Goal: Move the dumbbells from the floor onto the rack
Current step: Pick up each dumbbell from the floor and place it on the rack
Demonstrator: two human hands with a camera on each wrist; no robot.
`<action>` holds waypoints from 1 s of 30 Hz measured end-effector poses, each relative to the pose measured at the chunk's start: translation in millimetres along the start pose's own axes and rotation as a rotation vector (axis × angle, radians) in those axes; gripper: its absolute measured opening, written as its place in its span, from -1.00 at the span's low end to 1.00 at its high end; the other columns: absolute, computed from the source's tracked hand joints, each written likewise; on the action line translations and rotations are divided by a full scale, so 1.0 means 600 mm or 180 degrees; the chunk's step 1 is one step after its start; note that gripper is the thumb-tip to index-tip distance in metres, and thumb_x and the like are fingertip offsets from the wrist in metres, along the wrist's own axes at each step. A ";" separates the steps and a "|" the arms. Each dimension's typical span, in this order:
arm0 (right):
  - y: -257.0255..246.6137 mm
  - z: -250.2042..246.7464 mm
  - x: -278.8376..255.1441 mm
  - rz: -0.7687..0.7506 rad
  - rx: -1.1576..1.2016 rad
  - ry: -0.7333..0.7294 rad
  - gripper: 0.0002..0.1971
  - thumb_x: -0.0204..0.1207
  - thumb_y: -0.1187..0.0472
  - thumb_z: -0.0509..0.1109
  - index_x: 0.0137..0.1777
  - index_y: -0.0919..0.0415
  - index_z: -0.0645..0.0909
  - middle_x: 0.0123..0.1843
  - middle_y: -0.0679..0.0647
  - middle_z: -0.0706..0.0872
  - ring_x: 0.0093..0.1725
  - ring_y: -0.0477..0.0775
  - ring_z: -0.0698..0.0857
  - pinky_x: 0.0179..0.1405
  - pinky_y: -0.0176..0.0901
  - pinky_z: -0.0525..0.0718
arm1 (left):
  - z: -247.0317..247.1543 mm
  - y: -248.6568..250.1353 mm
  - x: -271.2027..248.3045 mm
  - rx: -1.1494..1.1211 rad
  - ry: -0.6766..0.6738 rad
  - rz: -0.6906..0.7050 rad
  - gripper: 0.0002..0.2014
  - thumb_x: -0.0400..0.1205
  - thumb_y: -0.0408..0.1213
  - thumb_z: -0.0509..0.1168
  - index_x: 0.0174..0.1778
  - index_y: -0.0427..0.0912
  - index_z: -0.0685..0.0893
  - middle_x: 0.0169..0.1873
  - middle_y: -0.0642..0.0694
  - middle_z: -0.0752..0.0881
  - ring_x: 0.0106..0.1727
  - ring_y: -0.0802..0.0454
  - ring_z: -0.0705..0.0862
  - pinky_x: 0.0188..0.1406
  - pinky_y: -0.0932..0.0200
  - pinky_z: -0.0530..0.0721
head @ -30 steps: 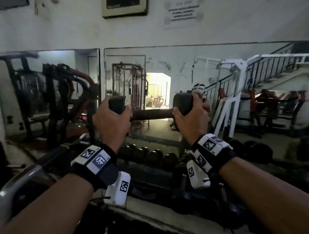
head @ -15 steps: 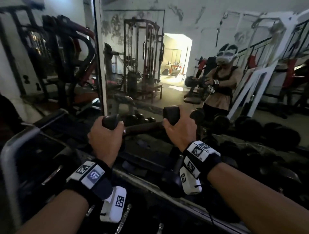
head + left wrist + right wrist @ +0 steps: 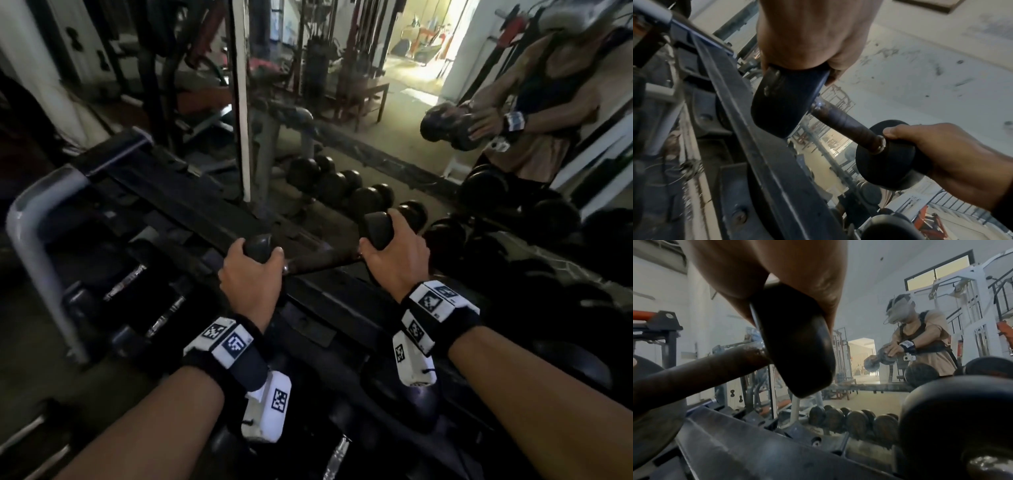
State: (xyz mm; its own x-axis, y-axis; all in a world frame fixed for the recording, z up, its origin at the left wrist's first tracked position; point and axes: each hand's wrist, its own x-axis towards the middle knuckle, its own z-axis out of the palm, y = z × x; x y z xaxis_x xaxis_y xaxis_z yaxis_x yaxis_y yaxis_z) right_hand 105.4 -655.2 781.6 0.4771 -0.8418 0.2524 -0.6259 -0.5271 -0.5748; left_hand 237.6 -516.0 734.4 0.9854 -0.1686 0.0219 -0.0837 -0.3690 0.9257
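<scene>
My forearms are bare. Each wrist wears a black strap (image 3: 236, 363) with white square-coded tags and a white camera block (image 3: 265, 407) underneath.

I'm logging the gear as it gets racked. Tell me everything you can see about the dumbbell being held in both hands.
The dumbbell has two round, black, matte heads, rubber by the look, joined by a brown, rusty-looking bar with a faint wound texture. It is held roughly level, its right end a little higher, above the dark rails of the rack, not yet resting on them. The left hand grips one head from above and the right hand the other; the bar between is bare. Nothing else touches it.
</scene>
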 end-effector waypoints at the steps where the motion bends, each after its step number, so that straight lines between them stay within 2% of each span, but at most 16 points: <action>1: 0.008 0.016 0.012 0.0049 -0.0032 -0.0081 -0.35 0.46 0.00 0.46 0.53 0.09 0.36 0.30 0.16 0.69 0.32 0.29 0.61 0.30 0.01 0.48 | 0.013 -0.009 0.009 0.0062 -0.0014 -0.0052 -0.35 0.47 -0.01 0.48 0.44 -0.23 0.58 0.32 -0.26 0.67 0.37 -0.29 0.56 0.36 -0.06 0.49; 7: 0.053 0.094 0.070 0.0239 -0.0280 -0.0505 -0.32 0.45 -0.03 0.44 0.55 0.07 0.33 0.36 0.18 0.66 0.36 0.32 0.56 0.33 0.06 0.45 | 0.079 -0.061 0.048 0.0192 -0.0170 -0.0490 -0.38 0.44 0.02 0.47 0.39 -0.19 0.61 0.26 -0.23 0.70 0.31 -0.29 0.59 0.32 -0.16 0.57; 11: 0.073 0.129 0.096 0.0288 -0.0361 -0.0681 -0.31 0.46 -0.03 0.44 0.57 0.10 0.32 0.37 0.19 0.65 0.38 0.30 0.56 0.35 0.07 0.44 | 0.109 -0.080 0.062 0.0333 -0.0226 -0.0672 -0.38 0.44 0.03 0.47 0.37 -0.19 0.62 0.22 -0.23 0.72 0.29 -0.30 0.60 0.33 -0.22 0.54; 15: 0.094 0.146 0.124 0.0401 -0.0334 -0.0849 -0.31 0.47 -0.04 0.44 0.58 0.10 0.32 0.39 0.17 0.64 0.40 0.28 0.55 0.40 0.05 0.42 | 0.127 -0.081 0.075 0.0491 -0.0298 -0.0677 -0.35 0.45 0.07 0.44 0.41 -0.18 0.58 0.21 -0.21 0.72 0.30 -0.29 0.60 0.34 -0.21 0.54; 18: 0.100 0.154 0.139 0.0389 -0.0365 -0.0949 -0.30 0.48 -0.05 0.43 0.59 0.10 0.31 0.40 0.17 0.63 0.40 0.27 0.55 0.42 0.06 0.42 | 0.133 -0.071 0.079 0.0434 -0.0326 -0.0765 -0.35 0.48 0.01 0.43 0.47 -0.15 0.49 0.22 -0.24 0.69 0.30 -0.29 0.59 0.37 -0.14 0.51; 22: 0.109 0.162 0.149 0.0312 -0.0324 -0.0980 -0.32 0.51 -0.04 0.41 0.59 0.10 0.28 0.40 0.18 0.62 0.40 0.26 0.55 0.41 0.07 0.41 | 0.145 -0.061 0.080 0.0268 -0.0260 -0.0963 -0.44 0.48 -0.05 0.42 0.41 -0.10 0.52 0.19 -0.24 0.69 0.28 -0.30 0.59 0.27 -0.06 0.52; 26: 0.117 0.165 0.166 0.0148 -0.0354 -0.1162 -0.32 0.52 -0.06 0.39 0.59 0.08 0.28 0.39 0.18 0.61 0.39 0.28 0.55 0.41 0.07 0.39 | 0.149 -0.058 0.059 0.0192 -0.0108 -0.1203 -0.45 0.46 -0.08 0.42 0.36 -0.16 0.55 0.16 -0.27 0.70 0.23 -0.33 0.62 0.20 0.00 0.55; 30: 0.131 0.177 0.189 -0.0153 -0.0401 -0.1436 -0.39 0.49 -0.08 0.39 0.51 -0.06 0.28 0.33 0.14 0.63 0.28 0.28 0.61 0.33 0.12 0.48 | 0.165 -0.061 0.004 0.0029 0.0164 -0.1334 -0.37 0.47 -0.15 0.44 0.45 -0.22 0.45 0.17 -0.30 0.71 0.22 -0.33 0.65 0.17 0.01 0.57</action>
State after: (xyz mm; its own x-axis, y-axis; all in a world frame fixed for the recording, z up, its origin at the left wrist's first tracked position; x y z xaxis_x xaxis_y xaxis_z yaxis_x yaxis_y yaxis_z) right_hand 175.9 -779.6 682.5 0.7104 -0.6962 -0.1030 -0.6532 -0.5978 -0.4647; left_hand 228.6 -593.4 663.3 0.9406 0.0436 -0.3367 0.3248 -0.4039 0.8552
